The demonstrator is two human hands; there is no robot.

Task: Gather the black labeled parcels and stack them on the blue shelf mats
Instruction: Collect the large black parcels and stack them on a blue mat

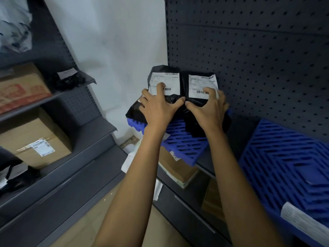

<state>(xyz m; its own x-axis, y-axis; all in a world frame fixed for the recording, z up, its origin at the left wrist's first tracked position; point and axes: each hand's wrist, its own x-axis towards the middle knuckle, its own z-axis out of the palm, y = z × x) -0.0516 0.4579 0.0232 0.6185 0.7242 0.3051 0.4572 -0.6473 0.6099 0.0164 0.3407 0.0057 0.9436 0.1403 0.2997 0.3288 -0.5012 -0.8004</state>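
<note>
Two black parcels with white barcode labels lie side by side on a blue slotted mat [185, 145] at the left end of the dark shelf. My left hand [158, 106] presses on the left parcel [164, 81], fingers spread over its label. My right hand [210, 107] grips the right parcel [201, 84] at its lower edge. More black parcel material [133, 111] lies beneath the left one. A second blue mat [288, 168] lies further right on the same shelf, bearing a white-labelled item [302, 220] at its near corner.
A perforated dark back panel [258, 59] rises behind the shelf. Cardboard boxes [178, 166] sit on the level below. The left rack holds brown boxes [33, 139], a loose black parcel [69, 79] and a black bag [16, 177]. A white wall fills the corner.
</note>
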